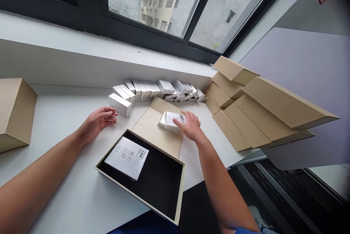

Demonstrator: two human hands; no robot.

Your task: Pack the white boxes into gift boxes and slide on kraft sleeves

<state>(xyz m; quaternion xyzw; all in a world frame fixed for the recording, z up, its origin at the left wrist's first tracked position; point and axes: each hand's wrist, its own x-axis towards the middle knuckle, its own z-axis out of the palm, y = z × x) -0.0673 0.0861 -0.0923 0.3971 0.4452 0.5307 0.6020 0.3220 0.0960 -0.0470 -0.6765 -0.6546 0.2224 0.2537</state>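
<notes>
My right hand point(190, 126) grips a small white box point(172, 120), thumb on its near side. Beneath that box lies a second white box point(162, 122), both over the opened tan lid point(149, 124). My left hand point(97, 122) hangs empty above the table, fingers slightly curled and apart, just beside the nearest white box point(120, 105) of the row. Between my arms sits the open gift box point(161, 175) with a black lining. A flat square white box point(127, 157) with printed characters lies in its left part.
Several white boxes point(144, 89) stand in a row along the sill wall, some tumbled at the right end. Stacked tan boxes point(240, 117) rise on the right, near the table's edge. Another tan box point(16, 111) stands at far left. A window runs behind the sill point(109, 53).
</notes>
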